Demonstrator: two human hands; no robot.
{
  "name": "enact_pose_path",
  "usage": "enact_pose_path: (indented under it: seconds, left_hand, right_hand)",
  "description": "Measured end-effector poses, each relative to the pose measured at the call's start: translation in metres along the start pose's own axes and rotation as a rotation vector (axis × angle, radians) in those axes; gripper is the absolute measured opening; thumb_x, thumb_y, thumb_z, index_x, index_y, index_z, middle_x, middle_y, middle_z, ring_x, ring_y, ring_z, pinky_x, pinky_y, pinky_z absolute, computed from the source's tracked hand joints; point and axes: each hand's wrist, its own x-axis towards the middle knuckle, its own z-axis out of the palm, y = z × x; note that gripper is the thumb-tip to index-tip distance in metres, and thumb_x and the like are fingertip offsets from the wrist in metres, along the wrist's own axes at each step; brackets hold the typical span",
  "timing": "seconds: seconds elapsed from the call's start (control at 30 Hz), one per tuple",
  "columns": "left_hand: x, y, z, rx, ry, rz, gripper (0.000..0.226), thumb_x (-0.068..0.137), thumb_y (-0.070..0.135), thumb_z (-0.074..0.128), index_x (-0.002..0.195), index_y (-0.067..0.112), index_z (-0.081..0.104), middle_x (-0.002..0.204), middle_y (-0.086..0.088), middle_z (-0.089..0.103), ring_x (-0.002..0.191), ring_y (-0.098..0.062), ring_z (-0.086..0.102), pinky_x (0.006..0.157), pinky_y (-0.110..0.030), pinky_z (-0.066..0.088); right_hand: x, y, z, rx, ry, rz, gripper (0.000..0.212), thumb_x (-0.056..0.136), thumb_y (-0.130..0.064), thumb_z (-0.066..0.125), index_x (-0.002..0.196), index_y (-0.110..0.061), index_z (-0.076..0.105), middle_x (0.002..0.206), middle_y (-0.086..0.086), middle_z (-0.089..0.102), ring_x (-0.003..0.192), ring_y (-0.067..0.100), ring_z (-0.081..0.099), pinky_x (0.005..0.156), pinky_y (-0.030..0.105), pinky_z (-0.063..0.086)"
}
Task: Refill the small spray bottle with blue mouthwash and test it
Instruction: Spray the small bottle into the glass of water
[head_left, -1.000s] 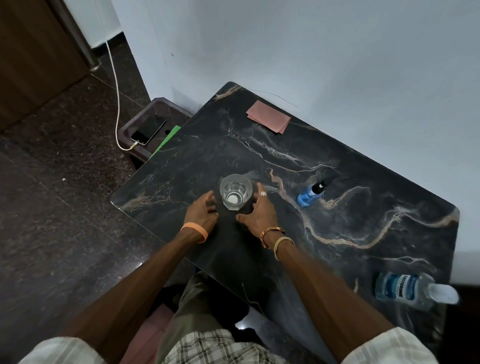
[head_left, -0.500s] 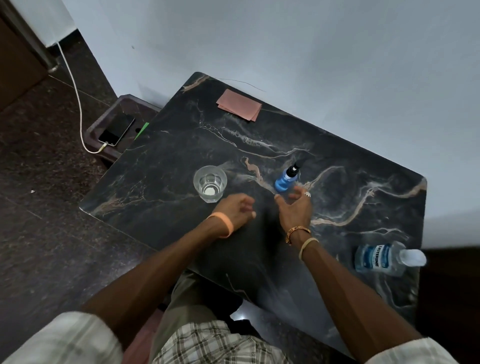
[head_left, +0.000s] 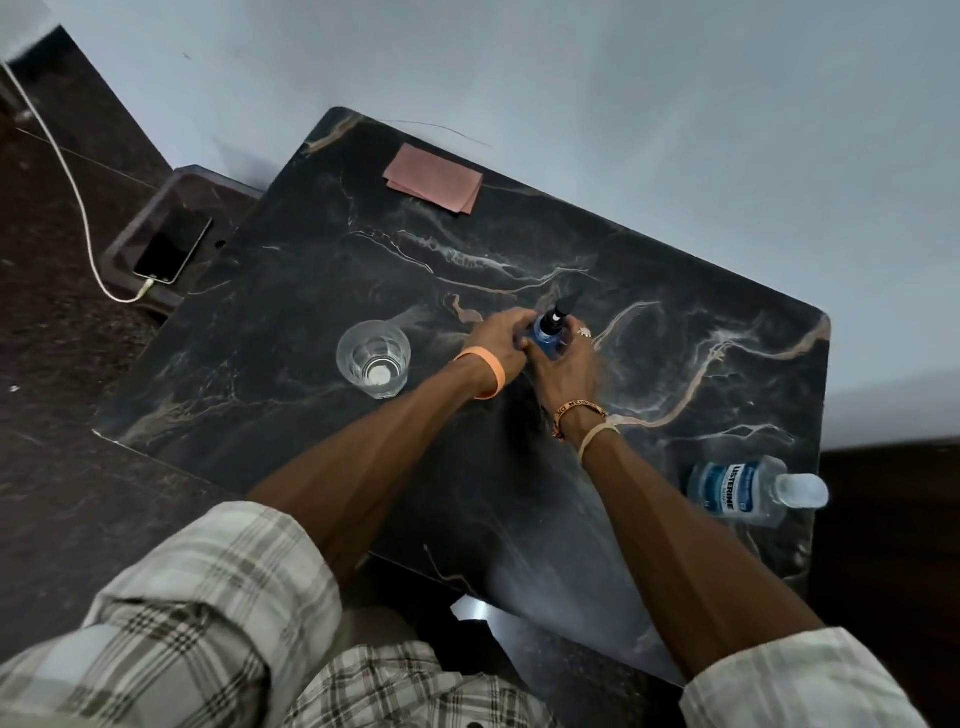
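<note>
1. Black marble table (head_left: 322, 270), veined in white and tan, is standing against a pale wall and carrying every task item.
2. Dark tray (head_left: 139, 214) is sitting on the floor just beside the table's left side.
3. Folded pink cloth (head_left: 434, 177) is lying flat near the table's far edge.
4. Mouthwash bottle (head_left: 737, 491), clear with a blue-and-white label, is resting near the table's right edge, well apart from the hands, its cap end pointing at that edge.
5. Glass tumbler (head_left: 373, 358) is standing upright on the table, left of the hands and not touching them.
6. Phone (head_left: 174, 248) is lying screen up inside the tray, with a white cable (head_left: 78, 192) plugged into its near end.
7. Right hand (head_left: 569, 366) is gripping the small spray bottle from the near right side, fingers curled round its body.
8. Left hand (head_left: 501, 343) is closing on the same bottle from the left, fingertips pressing its side.
9. Small spray bottle (head_left: 545, 333), blue liquid showing under a black spray top, is sitting between both hands at the table's middle.
10. Orange wristband (head_left: 488, 373) is circling the left wrist.
11. Ring (head_left: 584, 331) is showing on a right finger.
</note>
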Motion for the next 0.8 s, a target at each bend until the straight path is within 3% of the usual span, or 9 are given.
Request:
enact_pose_path:
  seconds: [0.1, 0.23, 0.4, 0.6, 0.73, 0.8]
  left_hand:
    - [-0.004, -0.005, 0.001, -0.142, 0.012, 0.010, 0.049, 0.078, -0.022, 0.048, 0.120, 0.000, 0.061, 0.119, -0.014, 0.066, 0.112, -0.027, 0.063, 0.096, -0.032, 0.052]
    - [-0.018, -0.009, -0.008, -0.268, 0.043, 0.036, 0.044, 0.079, -0.018, 0.057, 0.119, 0.000, 0.059, 0.113, -0.006, 0.065, 0.109, -0.025, 0.065, 0.083, -0.017, 0.053]
    - [-0.034, -0.010, -0.026, -0.150, 0.124, 0.208, 0.058, 0.075, 0.000, 0.075, 0.128, 0.016, 0.059, 0.123, 0.000, 0.064, 0.114, -0.017, 0.060, 0.098, -0.038, 0.051]
    - [-0.055, 0.000, -0.047, -0.264, 0.305, 0.245, 0.042, 0.080, 0.013, 0.076, 0.119, 0.020, 0.063, 0.113, 0.005, 0.068, 0.104, -0.010, 0.065, 0.090, -0.041, 0.056]
    - [-0.080, 0.008, -0.050, -0.278, 0.334, 0.314, 0.042, 0.080, 0.010, 0.076, 0.117, 0.022, 0.060, 0.108, 0.000, 0.070, 0.098, -0.013, 0.068, 0.082, -0.040, 0.059]
    - [-0.096, 0.006, -0.051, -0.233, 0.360, 0.353, 0.048, 0.079, 0.015, 0.077, 0.121, 0.024, 0.058, 0.106, 0.008, 0.068, 0.097, -0.006, 0.067, 0.083, -0.034, 0.059]
  right_hand:
    - [0.000, 0.000, 0.002, -0.016, 0.012, -0.014, 0.046, 0.087, -0.021, 0.070, 0.128, -0.011, 0.053, 0.123, 0.006, 0.062, 0.111, 0.023, 0.059, 0.096, 0.043, 0.049]
    - [-0.007, -0.007, -0.002, -0.003, -0.011, -0.108, 0.038, 0.089, -0.024, 0.068, 0.124, -0.013, 0.056, 0.112, -0.004, 0.062, 0.102, 0.015, 0.060, 0.086, 0.027, 0.048]
    - [-0.017, -0.030, -0.006, 0.004, -0.088, -0.267, 0.040, 0.091, -0.039, 0.061, 0.128, -0.024, 0.051, 0.113, -0.008, 0.059, 0.103, 0.010, 0.058, 0.091, 0.032, 0.051]
    - [-0.030, -0.058, -0.001, 0.030, -0.134, -0.378, 0.060, 0.092, -0.042, 0.053, 0.145, -0.019, 0.036, 0.139, 0.006, 0.051, 0.125, 0.022, 0.051, 0.104, 0.048, 0.045]
    - [-0.037, -0.080, 0.004, 0.109, -0.057, -0.453, 0.072, 0.095, -0.036, 0.060, 0.153, -0.021, 0.021, 0.137, 0.003, 0.054, 0.122, 0.016, 0.055, 0.104, 0.044, 0.046]
    - [-0.041, -0.087, 0.007, 0.112, -0.005, -0.525, 0.074, 0.097, -0.030, 0.058, 0.155, -0.018, 0.014, 0.143, -0.021, 0.046, 0.120, -0.005, 0.052, 0.103, 0.026, 0.046]
